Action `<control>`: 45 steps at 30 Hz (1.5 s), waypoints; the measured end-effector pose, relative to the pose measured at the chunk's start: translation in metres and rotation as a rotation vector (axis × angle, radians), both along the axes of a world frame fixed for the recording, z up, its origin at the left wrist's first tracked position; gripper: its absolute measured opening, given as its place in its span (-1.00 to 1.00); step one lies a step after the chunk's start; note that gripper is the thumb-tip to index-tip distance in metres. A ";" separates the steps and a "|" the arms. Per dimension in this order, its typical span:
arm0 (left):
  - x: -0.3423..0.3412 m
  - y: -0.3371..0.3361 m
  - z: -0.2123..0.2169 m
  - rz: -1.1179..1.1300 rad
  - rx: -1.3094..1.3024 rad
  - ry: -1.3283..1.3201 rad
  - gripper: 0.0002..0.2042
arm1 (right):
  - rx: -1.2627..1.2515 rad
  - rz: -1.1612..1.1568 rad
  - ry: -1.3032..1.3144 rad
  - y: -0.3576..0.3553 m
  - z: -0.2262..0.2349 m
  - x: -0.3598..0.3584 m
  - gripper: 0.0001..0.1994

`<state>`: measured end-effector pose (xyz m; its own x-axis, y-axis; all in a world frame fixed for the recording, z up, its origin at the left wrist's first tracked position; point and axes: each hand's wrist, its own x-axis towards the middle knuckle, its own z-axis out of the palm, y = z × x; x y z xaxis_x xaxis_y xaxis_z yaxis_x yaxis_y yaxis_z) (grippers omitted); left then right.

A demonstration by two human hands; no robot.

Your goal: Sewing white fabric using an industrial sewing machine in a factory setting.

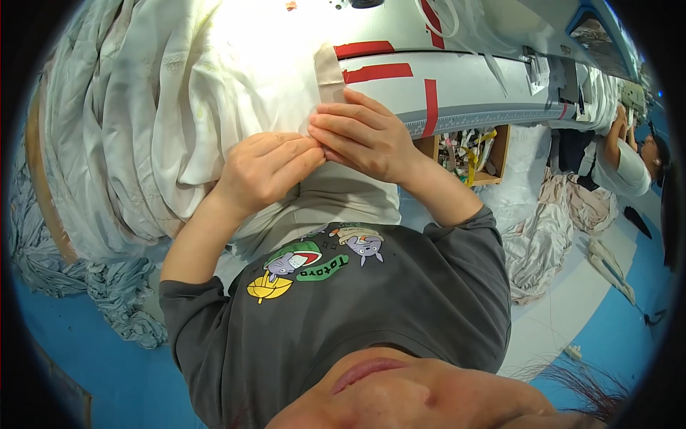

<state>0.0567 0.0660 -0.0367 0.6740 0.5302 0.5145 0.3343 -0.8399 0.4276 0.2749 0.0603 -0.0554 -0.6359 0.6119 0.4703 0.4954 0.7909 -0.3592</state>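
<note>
A large white cloth [246, 93] lies gathered over the table's left half and spills down over its front edge. Near my body, my left hand [264, 171] is closed with its fingers pressed together on the cloth's edge. My right hand [368, 136] meets it at the fingertips and pinches the same edge from the right. Just above the right fingers, a folded beige strip [329, 75] runs along the cloth's right side. The fingers hide the bit of cloth between them.
Red tape strips [377, 72] mark the white table [471, 75], which has a ruler [493, 114] along its front. Below, an open wooden box [500, 154] holds small items. Cloth heaps [536, 243] lie on the floor. Another person [629, 168] works at far right.
</note>
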 end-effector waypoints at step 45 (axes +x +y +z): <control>-0.040 0.103 0.002 -0.050 -0.013 0.109 -0.63 | -0.193 0.109 -0.057 0.098 0.000 -0.006 -0.69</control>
